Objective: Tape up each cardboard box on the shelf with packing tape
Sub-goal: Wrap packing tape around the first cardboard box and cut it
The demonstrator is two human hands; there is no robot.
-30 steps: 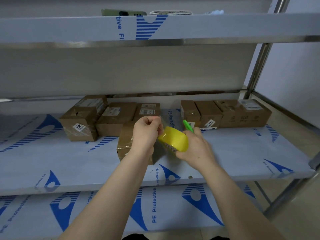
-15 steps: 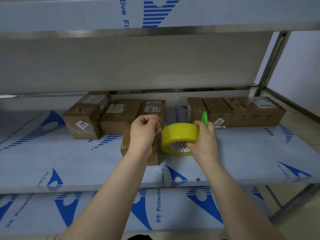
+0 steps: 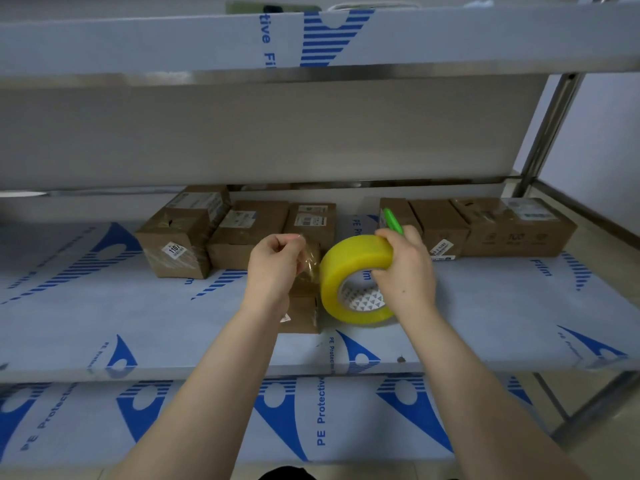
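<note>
Note matt brown cardboard on the boxes (image 3: 519, 233), smooth white paper on the label (image 3: 174, 250). Identify glossy yellow plastic on the tape roll (image 3: 349, 261). Observe matt printed film over the shelf (image 3: 485, 306), shiny bare metal on the post (image 3: 550, 123), smooth green plastic on the handle (image 3: 393, 220).

Place is reading as a stockroom or parcel-packing room. A steel rack is filling the view, its bare metal upright (image 3: 550, 126) rising at the right and its middle shelf (image 3: 138, 323) wearing blue-printed PE protective film. Small cardboard boxes are sitting along that shelf in a left cluster (image 3: 249, 230) and a right cluster (image 3: 512, 230), several carrying white printed labels (image 3: 173, 250). A yellow roll of packing tape (image 3: 353, 268) is being held just in front of them. A plain pale wall (image 3: 606, 133) and tan floor (image 3: 609, 233) are showing beyond the rack.
</note>
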